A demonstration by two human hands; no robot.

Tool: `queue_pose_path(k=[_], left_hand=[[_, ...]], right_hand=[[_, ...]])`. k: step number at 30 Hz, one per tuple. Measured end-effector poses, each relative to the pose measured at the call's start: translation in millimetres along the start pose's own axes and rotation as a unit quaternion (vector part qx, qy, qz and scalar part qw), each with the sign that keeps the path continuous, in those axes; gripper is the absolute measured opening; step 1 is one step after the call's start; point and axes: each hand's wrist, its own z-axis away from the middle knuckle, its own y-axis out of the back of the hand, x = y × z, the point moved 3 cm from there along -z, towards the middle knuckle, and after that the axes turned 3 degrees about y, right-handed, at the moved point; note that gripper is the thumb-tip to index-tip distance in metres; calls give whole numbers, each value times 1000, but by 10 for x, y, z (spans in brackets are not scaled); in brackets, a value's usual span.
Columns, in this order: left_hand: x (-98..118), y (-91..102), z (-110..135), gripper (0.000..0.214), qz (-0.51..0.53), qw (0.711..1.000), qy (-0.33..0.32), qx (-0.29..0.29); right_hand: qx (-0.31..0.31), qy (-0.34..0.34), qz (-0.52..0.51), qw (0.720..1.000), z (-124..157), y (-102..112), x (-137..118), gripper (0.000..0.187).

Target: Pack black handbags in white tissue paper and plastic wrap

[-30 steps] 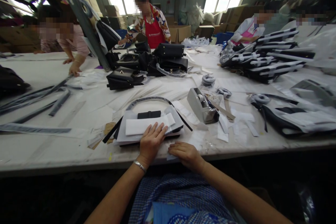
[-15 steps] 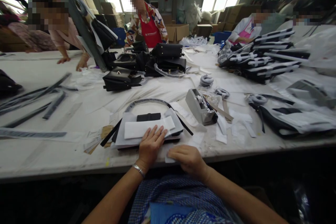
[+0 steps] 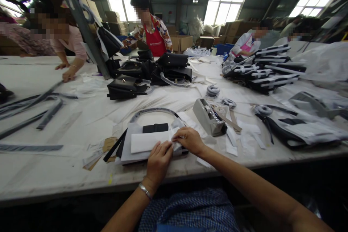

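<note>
A flat black bag (image 3: 155, 128) wrapped in white paper (image 3: 148, 140) lies at the near table edge, its wrapped handle (image 3: 152, 111) arching behind it. My left hand (image 3: 158, 162) rests on the bag's near right corner with fingers curled onto the paper. My right hand (image 3: 188, 140) is at the bag's right end, fingers pinched on a crumpled bit of white paper or film. Both hands touch each other there.
A grey tape dispenser (image 3: 208, 117) stands right of the bag among paper strips and tape rolls (image 3: 213, 90). Black handbags (image 3: 125, 87) pile mid-table; wrapped bags (image 3: 269, 69) lie at right. Dark straps (image 3: 40, 110) lie at left. Several other people work across the table (image 3: 54, 166).
My right hand has lifted off the table edge and moved up onto the bag's right end, pinching the paper. My left hand has curled its fingers. The view has tilted slightly.
</note>
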Motion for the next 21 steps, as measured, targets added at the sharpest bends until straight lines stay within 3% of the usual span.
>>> queue_pose_path(k=[4,10,14,21], left_hand=[[-11,-3,-1,20,5,1000,-10,24],[0,12,-18,15,0,1000,10,25],[0,14,-25,16,1,1000,17,17],[-29,24,-13,23,7,1000,17,17]], right_hand=[[-43,-8,7,999,-77,-8,28,16],[-54,-15,-97,994,-134,45,-20,27],[-76,-40,-60,995,-127,5,23,37],[-82,-62,-37,994,-96,-97,125,37]])
